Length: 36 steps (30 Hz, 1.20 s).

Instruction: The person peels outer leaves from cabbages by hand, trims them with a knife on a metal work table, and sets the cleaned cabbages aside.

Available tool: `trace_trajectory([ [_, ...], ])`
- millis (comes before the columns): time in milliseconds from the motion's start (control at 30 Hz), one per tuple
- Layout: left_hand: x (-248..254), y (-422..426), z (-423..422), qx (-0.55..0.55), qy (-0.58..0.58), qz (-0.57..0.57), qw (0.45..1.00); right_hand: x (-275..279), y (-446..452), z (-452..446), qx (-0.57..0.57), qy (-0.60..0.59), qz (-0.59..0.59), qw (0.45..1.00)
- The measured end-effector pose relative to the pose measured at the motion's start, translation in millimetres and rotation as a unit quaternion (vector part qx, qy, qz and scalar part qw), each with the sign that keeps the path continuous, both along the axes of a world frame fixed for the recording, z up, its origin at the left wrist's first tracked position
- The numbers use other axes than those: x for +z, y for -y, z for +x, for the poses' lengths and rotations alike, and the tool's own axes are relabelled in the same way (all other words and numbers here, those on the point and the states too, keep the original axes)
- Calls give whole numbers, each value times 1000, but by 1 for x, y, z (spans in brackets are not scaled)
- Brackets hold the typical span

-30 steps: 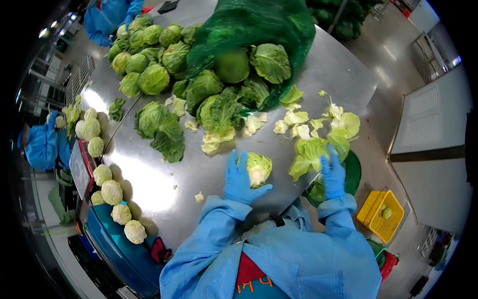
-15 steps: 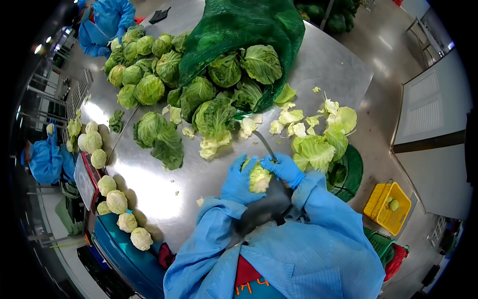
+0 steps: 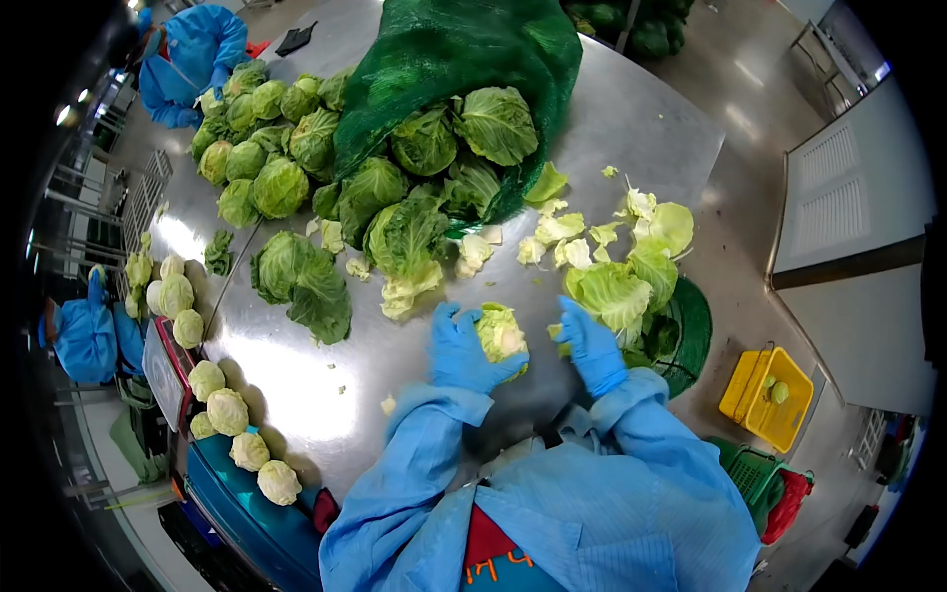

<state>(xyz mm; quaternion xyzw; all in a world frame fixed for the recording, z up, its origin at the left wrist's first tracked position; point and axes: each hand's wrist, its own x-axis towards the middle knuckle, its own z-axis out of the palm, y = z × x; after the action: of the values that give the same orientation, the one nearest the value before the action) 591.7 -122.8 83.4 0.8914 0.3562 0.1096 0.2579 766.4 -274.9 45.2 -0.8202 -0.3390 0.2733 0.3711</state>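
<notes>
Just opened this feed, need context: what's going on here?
Someone's gloved left hand is holding a cabbage at the near side of a metal table. The right hand is apart from it, near a pile of loose leaves; can't tell if it holds anything. Ahead, a green net bag lies open with cabbages inside.

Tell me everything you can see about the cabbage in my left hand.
The cabbage is roundish and pale green, with crinkled leaves. A whitish patch, perhaps its stem end, shows at lower right. The gloved left hand cups its left side, thumb along its near edge, over the metallic table; whether it rests there is unclear.
</notes>
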Motion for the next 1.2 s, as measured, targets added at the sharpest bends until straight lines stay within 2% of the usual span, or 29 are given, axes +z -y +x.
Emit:
trace_trajectory([
  [67, -21, 1, 1, -12, 49, -63, 997, -6, -10, -26, 54, 37, -18, 998],
  [167, -16, -8, -3, -52, -18, -100, 993, -19, -22, -54, 77, 16, -8, 997],
  [267, -22, -5, -7, -28, -23, -80, 996, -5, -32, -52, 97, 16, -38, 994],
  [367, -15, 3, 1, 2, -53, -59, 997, 13, -37, -39, 145, 16, -117, 982],
  [467, -17, 9, 6, 20, -72, -39, 996, 0, -39, -33, 166, 52, -76, 982],
  [567, -19, 21, 13, 81, -74, -31, 994, 8, -48, -37, 149, 69, -154, 974],
  [667, -11, 30, 23, 134, -98, -42, 985, 4, -54, -35, 140, 57, -155, 976],
  [767, -4, 32, 26, 149, -126, -64, 979, -25, -54, -27, 201, 165, -110, 959],
  [867, -8, 58, 16, 92, -51, 75, 992, -46, -73, 4, 110, 91, -111, 983],
  [900, -20, 63, 8, 75, -16, 123, 989, -29, -76, 6, 90, 41, -104, 990],
  [1000, -26, 52, -20, 34, 132, 102, 985, -20, -76, 2, 117, -13, -44, 992],
  [1033, -22, 49, -24, 76, 199, -51, 976, -32, -73, 4, 85, 0, -56, 995],
  [1067, -13, 47, -28, 116, 261, -200, 937, -52, -65, 6, 53, 12, -66, 996],
  [1100, -4, 44, -35, 155, 317, -342, 871, -65, -56, 7, 22, 22, -75, 997],
  [1167, -41, 35, -68, 135, 369, -398, 829, -51, -39, 12, -1, -18, -56, 998],
  [1200, -51, 29, -77, 137, 355, -340, 860, -58, -28, 14, -11, -1, -53, 999],
])
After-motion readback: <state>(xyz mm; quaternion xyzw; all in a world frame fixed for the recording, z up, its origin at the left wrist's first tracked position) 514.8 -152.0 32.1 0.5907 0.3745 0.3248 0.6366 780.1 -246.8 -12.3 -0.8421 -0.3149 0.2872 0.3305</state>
